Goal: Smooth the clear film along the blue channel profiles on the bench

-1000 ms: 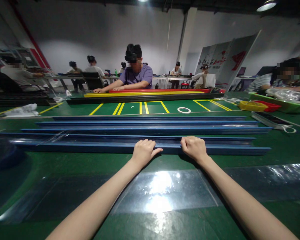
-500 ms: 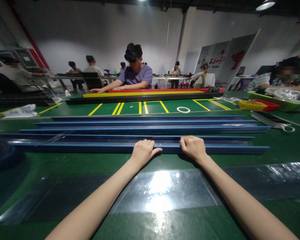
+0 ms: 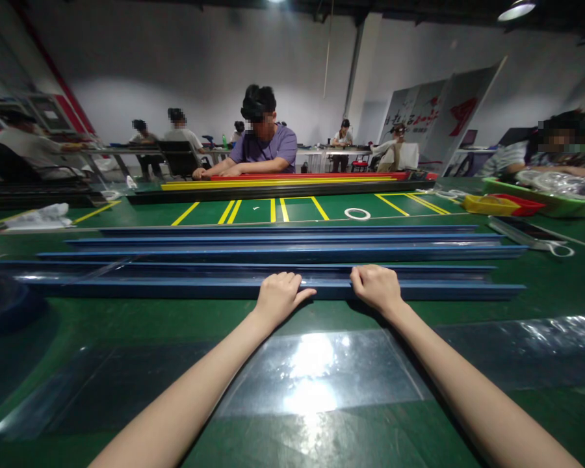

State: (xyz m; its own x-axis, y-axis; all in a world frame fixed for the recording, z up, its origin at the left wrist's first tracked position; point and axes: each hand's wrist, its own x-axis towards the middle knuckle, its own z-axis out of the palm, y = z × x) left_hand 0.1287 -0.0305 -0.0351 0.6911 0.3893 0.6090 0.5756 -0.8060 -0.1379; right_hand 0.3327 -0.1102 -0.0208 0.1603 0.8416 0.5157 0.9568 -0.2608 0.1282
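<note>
Both hands are at the nearest long blue channel strip (image 3: 448,292), which lies crosswise on the green table. My left hand (image 3: 279,294) curls its fingers over the strip's near wall, with the thumb stretched out to the right along the outer face. A short way to the right, my right hand (image 3: 377,287) is closed over the same wall, its fingertips hidden inside the channel. Behind it more blue channel strips (image 3: 273,252) lie parallel. Under my forearms a clear plastic sheet (image 3: 361,370) lies flat and reflects the lamps.
Across the table a co-worker (image 3: 268,146) in a purple shirt leans over red, yellow and black strips (image 3: 283,186). Yellow tape lines and a white ring (image 3: 357,214) are on the table. A phone (image 3: 531,234), a yellow tray (image 3: 490,205) and a green basin (image 3: 556,205) stand right.
My hands and the blue strips stay where they were. The co-worker's hand on the left has shifted slightly to the right.
</note>
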